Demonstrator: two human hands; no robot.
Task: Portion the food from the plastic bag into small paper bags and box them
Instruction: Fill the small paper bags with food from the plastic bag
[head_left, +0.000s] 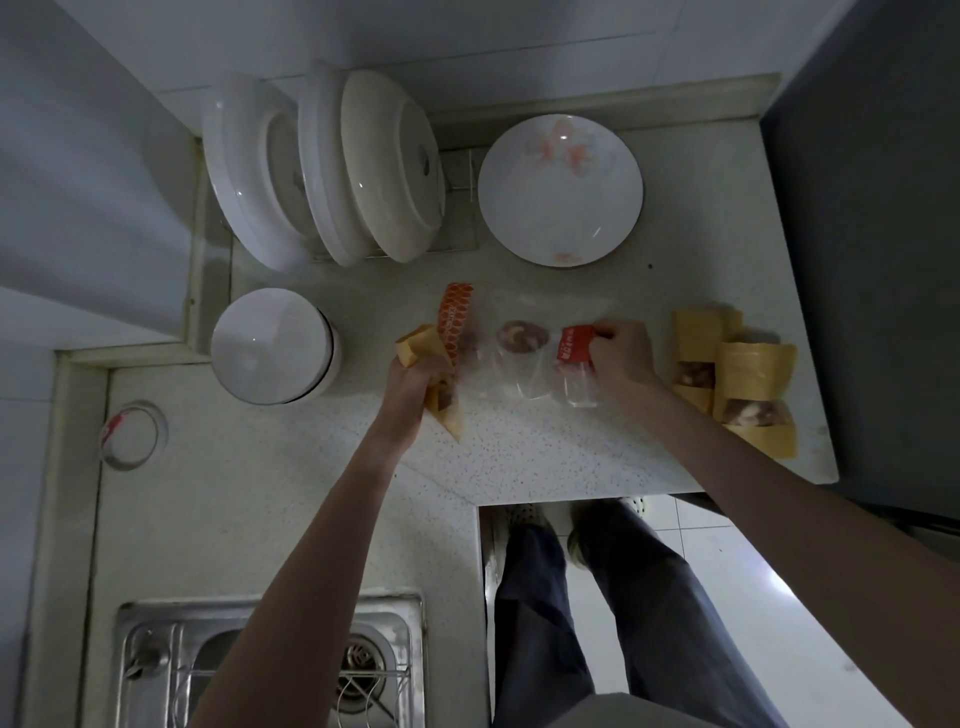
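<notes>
- Clear plastic bag (524, 364) lies on counter (519, 447), mid, w/ brown food (521, 336) inside.
- R hand (621, 353) pinches bag's red top edge.
- L hand (421, 376) curls round a small paper bag (439, 395), just left of plastic bag.
- 2 filled paper bags (748, 384) lie at far right.
- Flower plate (560, 189) behind; white bowl (272, 345) to the left.

We're looking down at a speckled pale stone countertop (291, 467) under dim light, white wall tiles (467, 36) sitting behind it, glossy white floor tiles (727, 571) showing below.
</notes>
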